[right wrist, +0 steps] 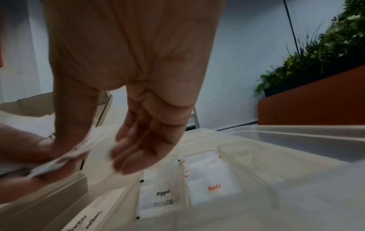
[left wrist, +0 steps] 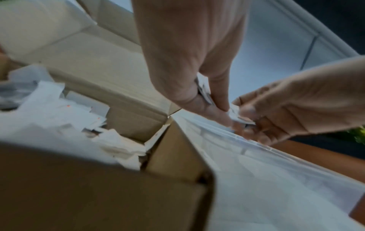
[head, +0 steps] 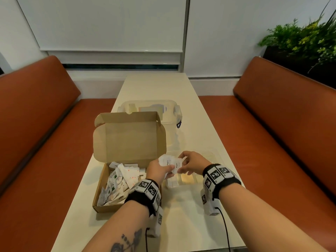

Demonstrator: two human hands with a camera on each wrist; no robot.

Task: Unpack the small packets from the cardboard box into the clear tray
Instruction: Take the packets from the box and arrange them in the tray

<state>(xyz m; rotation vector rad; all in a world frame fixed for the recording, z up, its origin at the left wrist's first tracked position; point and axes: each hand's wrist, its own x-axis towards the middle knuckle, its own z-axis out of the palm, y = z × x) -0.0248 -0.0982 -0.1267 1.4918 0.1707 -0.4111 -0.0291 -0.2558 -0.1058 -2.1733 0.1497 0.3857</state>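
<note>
An open cardboard box (head: 101, 206) at the table's near left holds several white packets (head: 120, 180). Right beside it stands the clear tray (head: 216, 155), split into compartments. My left hand (head: 169, 170) grips a small stack of white packets (head: 168, 160) above the tray's left end. My right hand (head: 181, 166) pinches one packet (head: 178, 163) of that stack between thumb and fingers. In the right wrist view the right hand (right wrist: 102, 150) hovers over the tray (right wrist: 296, 136), where a Pepper packet (right wrist: 158, 195), a Salt packet (right wrist: 213, 179) and a Sugar packet (right wrist: 87, 218) lie in separate compartments.
A clear lidded storage bin (head: 127, 104) with a blue latch stands behind the box's raised lid (head: 129, 137). Orange benches (head: 36, 124) flank the long pale table (head: 181, 215). A planter (head: 300, 39) sits at the back right.
</note>
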